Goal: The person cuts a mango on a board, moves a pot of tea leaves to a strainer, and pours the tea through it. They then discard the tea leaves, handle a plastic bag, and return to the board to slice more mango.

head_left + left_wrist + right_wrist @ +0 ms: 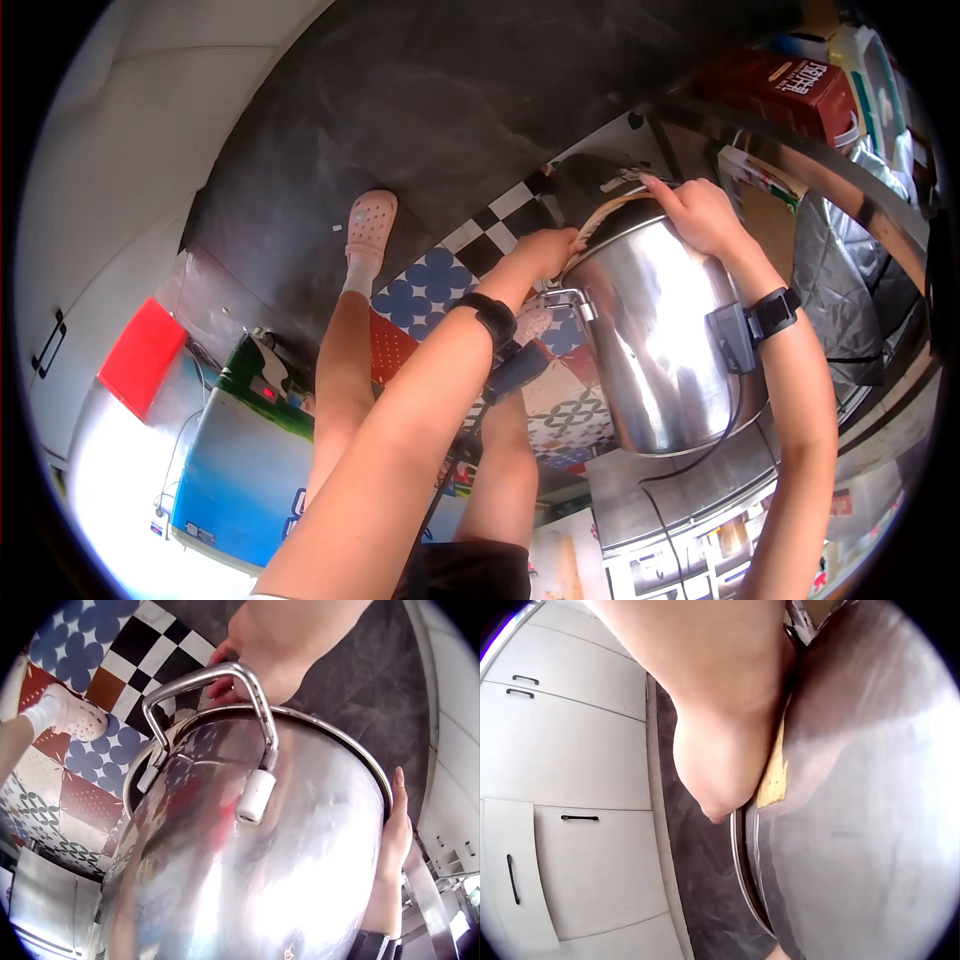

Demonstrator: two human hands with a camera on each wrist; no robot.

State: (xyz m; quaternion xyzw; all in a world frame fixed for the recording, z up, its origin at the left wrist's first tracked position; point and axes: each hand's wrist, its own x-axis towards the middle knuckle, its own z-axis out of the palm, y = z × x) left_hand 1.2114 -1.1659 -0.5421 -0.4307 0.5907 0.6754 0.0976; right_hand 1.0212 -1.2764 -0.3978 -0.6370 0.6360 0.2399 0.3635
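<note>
pot: a large, shiny, cylindrical steel pot (660, 350), between the two hands, its rim (337, 735) under the fingers.
left hand: the left hand (545, 255) grips the rim, fingers curled in around its edge, nearly closed, just beside the side handle.
right hand: the right hand (705, 218) holds the rim well apart from the left fingers, thumb laid along the edge; how far its other fingers close is hard to tell, as the palm hides them.
side handle: a bent steel wire handle with white sleeves (256, 796), standing out from the pot just below the left fingers, not held.
band: a tan, rope-like strip (606, 214) along the rim, running between the left fingers and the right thumb; it seems to be loose material, though the view is poor.
wrists: a black strap with a small dark box (735, 338) on each, behind the fingers.
floor: patterned tiles (425, 290) beyond and below the left fingers, dark grey floor (400, 110) farther off.
shoe: a pink clog with holes (371, 222), well apart from the left fingers.
right side: a dark red box with white characters (790, 90), past the right fingers.
</note>
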